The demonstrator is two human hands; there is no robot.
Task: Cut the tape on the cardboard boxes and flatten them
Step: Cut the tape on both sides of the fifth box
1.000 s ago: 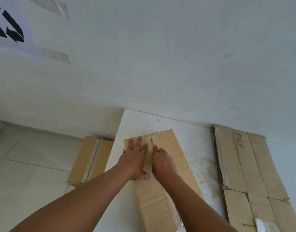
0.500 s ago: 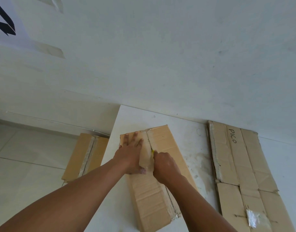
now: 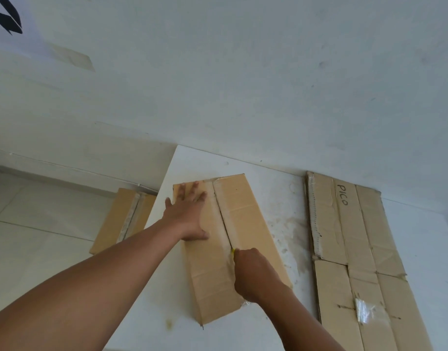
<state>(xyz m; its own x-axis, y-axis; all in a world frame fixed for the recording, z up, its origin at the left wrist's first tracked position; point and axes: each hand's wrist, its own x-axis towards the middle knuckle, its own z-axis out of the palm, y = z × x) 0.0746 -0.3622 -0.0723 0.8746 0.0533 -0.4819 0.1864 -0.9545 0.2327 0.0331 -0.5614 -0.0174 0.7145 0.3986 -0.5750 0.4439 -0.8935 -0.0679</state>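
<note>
On the white surface [image 3: 205, 163], at six o'clock in our view, the cardboard box [image 3: 245, 224] lies with its taped seam [image 3: 222, 219] up, and we spread our left grip [image 3: 187, 214] flat and open on the panel at nine o'clock of that seam, likely to stop the box sliding under the blade. Our right grip [image 3: 253, 274] is curled tight round a yellow cutter [image 3: 233, 250], only its tip showing, set in the seam near its six o'clock end, well clear of the left grip. At three o'clock lies flattened cardboard [image 3: 344, 236], and another box [image 3: 121, 214] sits on the floor [image 3: 40, 211] at nine.
</note>
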